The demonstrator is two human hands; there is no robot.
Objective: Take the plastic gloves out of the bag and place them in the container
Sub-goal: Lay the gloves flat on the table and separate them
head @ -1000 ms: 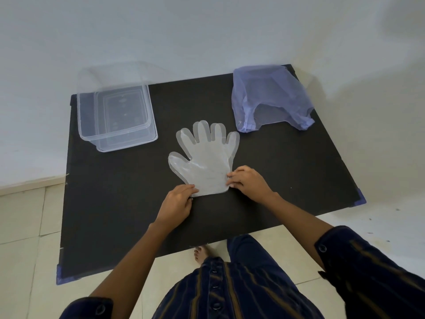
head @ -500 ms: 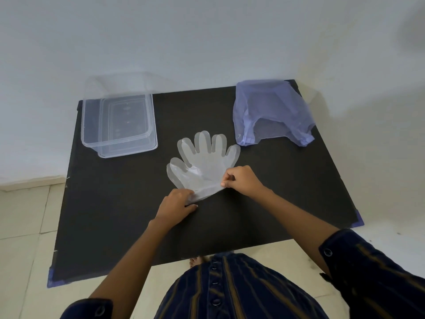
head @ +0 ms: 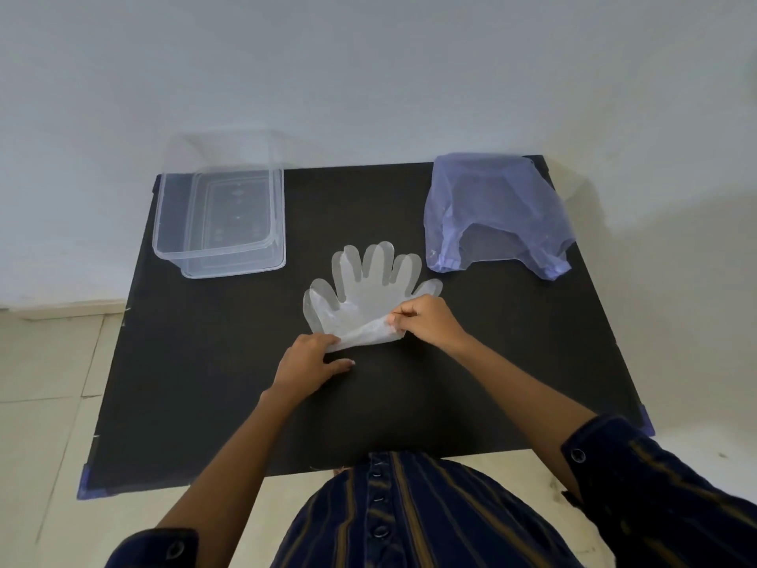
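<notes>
Clear plastic gloves (head: pixel 368 289) lie flat in the middle of the black table (head: pixel 491 362), fingers pointing away from me. My left hand (head: pixel 311 360) pinches the cuff's near left corner. My right hand (head: pixel 426 321) pinches the cuff's right corner and has lifted and folded that edge over. A clear rectangular container (head: pixel 217 227) stands open at the back left, with nothing in it. A crumpled pale purple bag (head: pixel 495 215) lies at the back right.
A white wall rises right behind the table. Pale floor tiles (head: pixel 45 383) show to the left and in front. Blue tape marks the table's near corners. My striped dark shirt fills the bottom of the view.
Both hands have gripped the gloves' cuff and lifted it; it lay flat a second ago and now folds up toward the fingers. The camera has tilted, shifting the table lower in view.
</notes>
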